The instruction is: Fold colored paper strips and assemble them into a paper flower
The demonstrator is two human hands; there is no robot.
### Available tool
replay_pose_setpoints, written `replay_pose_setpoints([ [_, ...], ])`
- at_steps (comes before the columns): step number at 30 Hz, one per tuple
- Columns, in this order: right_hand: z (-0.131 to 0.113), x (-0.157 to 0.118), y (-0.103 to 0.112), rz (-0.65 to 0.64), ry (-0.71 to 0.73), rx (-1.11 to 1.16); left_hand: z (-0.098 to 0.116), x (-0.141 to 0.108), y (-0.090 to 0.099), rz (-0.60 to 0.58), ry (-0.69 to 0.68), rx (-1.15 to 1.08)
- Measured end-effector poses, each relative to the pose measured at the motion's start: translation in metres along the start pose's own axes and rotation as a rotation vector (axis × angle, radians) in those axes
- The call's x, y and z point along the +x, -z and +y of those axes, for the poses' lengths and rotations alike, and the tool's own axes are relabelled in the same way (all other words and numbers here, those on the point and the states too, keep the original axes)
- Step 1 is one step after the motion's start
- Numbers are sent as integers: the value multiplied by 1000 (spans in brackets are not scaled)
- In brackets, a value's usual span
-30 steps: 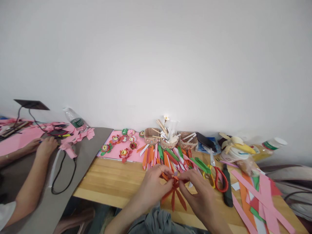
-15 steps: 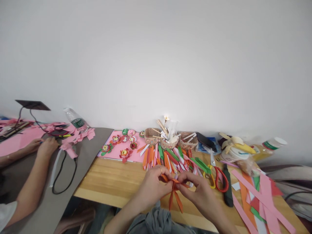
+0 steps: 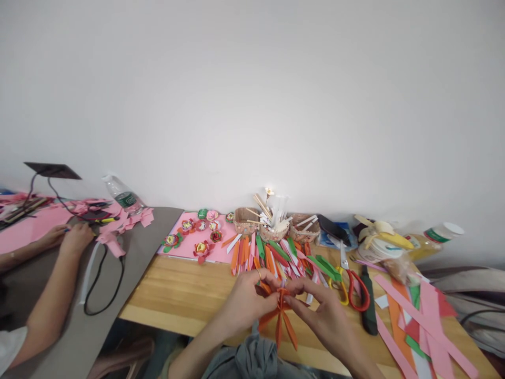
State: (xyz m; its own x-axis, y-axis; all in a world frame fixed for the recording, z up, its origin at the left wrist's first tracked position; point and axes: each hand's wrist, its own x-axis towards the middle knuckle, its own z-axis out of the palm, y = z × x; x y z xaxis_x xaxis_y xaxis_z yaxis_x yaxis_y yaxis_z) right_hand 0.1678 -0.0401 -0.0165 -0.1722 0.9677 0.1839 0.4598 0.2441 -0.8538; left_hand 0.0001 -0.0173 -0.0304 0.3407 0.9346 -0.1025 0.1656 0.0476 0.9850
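Between my two hands is an orange folded-paper flower (image 3: pixel 280 316), its pointed petals spreading downward over the table's front edge. My left hand (image 3: pixel 254 297) pinches it from the left, with a ring on one finger. From the right, my right hand (image 3: pixel 313 302) pinches the same flower close to its centre. The fingertips of both hands nearly meet there and partly hide the middle. Just beyond them lies a row of folded paper strips (image 3: pixel 272 255) in orange, green, pink and white. Red-and-yellow-handled scissors (image 3: pixel 359 292) rest to the right of my right hand.
Finished paper flowers (image 3: pixel 201 248) lie on a pink sheet. Small woven baskets (image 3: pixel 246 220) stand against the wall. A dark green-handled tool (image 3: pixel 369 310) and loose paper strips (image 3: pixel 426 321) lie right. At left, a co-worker's hands (image 3: pixel 77 239) are near a pink glue gun (image 3: pixel 112 243).
The orange flower has turned slightly between my fingers, and more of its lower petals show. Both hands keep their pinch in nearly the same place.
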Motion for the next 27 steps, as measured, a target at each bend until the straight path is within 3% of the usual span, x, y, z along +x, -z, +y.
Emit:
replay_pose_setpoints([
  [4, 0, 0, -2, -1, 12, -47, -6, 2, -6, 38, 40, -37],
  [8, 4, 0, -12, 146, 133, -174, -5, 1, -11, 154, -104, 63],
  [11, 5, 1, -15, 189, 161, -185, -2, 1, -8, 123, -151, -4],
  [15, 5, 3, -11, 174, 160, -149, 4, 3, 0, 29, -10, -337],
  [18, 7, 5, -9, 160, 158, -143, 7, 7, 1, 33, 127, -440],
  [23, 12, 8, -10, 151, 218, -179, 5, 11, -3, 95, 118, -259],
  [27, 9, 4, -10, 325, 262, -276, 3, 9, -4, 225, 16, -170],
])
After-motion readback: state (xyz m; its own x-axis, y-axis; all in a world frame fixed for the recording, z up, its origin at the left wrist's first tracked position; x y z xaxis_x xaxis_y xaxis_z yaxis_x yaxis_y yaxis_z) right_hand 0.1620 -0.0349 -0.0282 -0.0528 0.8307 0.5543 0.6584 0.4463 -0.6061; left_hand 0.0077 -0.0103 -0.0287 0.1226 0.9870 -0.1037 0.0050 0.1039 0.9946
